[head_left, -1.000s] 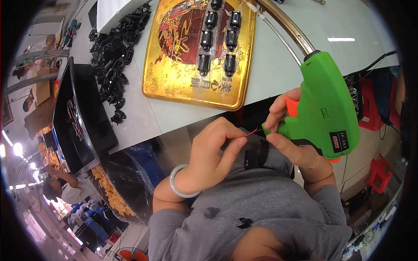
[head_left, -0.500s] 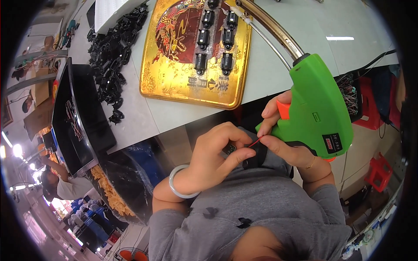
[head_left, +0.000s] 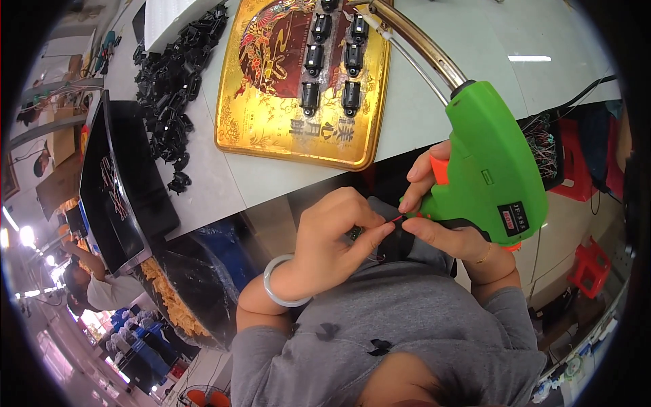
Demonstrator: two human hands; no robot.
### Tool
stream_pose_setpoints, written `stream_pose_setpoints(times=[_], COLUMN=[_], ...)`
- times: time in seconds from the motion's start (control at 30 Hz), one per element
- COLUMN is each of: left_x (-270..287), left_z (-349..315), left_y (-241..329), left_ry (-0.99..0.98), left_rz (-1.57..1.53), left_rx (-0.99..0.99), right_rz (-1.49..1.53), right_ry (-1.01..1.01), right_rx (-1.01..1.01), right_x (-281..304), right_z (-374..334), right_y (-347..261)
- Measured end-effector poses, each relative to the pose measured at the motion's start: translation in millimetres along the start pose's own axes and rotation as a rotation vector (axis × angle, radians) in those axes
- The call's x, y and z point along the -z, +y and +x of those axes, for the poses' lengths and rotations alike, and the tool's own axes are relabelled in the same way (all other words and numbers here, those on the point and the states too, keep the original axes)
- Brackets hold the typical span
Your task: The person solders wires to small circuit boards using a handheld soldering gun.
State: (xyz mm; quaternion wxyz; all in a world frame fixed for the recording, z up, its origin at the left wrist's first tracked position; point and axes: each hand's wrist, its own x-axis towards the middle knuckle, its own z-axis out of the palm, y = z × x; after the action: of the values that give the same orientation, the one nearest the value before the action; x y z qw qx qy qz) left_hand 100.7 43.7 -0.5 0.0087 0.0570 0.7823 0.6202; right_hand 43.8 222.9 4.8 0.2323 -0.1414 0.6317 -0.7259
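My right hand is wrapped round the grip of a green soldering gun with an orange trigger. Its long metal tip and feed tube point up over the table. A short red wire runs between the fingertips of my two hands. My left hand pinches that wire between thumb and forefinger; a small dark piece shows partly under its palm, too hidden to name. Beyond the hands, a gold tin lid carries two rows of small black motor-like parts, stuck along clear strips.
A heap of black plastic parts lies on the white table, left of the lid. A black tray with several red wires leans at the table's left edge. Right stand red stools and a bundle of wires. Another person is far left.
My fingertips have shifted slightly on the red wire, and less of it shows between them. The soldering gun has moved slightly left.
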Motion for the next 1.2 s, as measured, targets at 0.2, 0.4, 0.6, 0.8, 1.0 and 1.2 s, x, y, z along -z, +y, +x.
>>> stream_pose_setpoints(times=[0.2,0.4,0.6,0.8,1.0,1.2], left_x=[-6.3,-6.5,-6.3,-8.1,10.9,46.1], left_z=[-0.8,-2.5,-8.7,-9.0,3.5,44.7], left_y=[2.3,-8.2,-14.4,-9.1,5.2,12.2], left_ry=[0.074,-0.004,-0.033,-0.036,-0.030,0.121], left_rz=[0.283,-0.111,-0.750,-0.718,-0.214,0.099], left_rx=[-0.167,0.017,0.334,0.358,0.123,0.169], right_rz=[-0.219,-0.207,-0.249,-0.237,-0.047,0.280], right_ry=[-0.082,-0.079,-0.093,-0.093,-0.048,0.153], right_rx=[0.091,0.167,0.165,0.198,0.182,0.232], right_x=[3.0,2.5,6.1,7.4,11.4,27.2], right_z=[4.3,1.0,2.1,0.0,-2.1,-3.4], right_y=[0.1,7.4,5.0,9.8,19.8,36.6])
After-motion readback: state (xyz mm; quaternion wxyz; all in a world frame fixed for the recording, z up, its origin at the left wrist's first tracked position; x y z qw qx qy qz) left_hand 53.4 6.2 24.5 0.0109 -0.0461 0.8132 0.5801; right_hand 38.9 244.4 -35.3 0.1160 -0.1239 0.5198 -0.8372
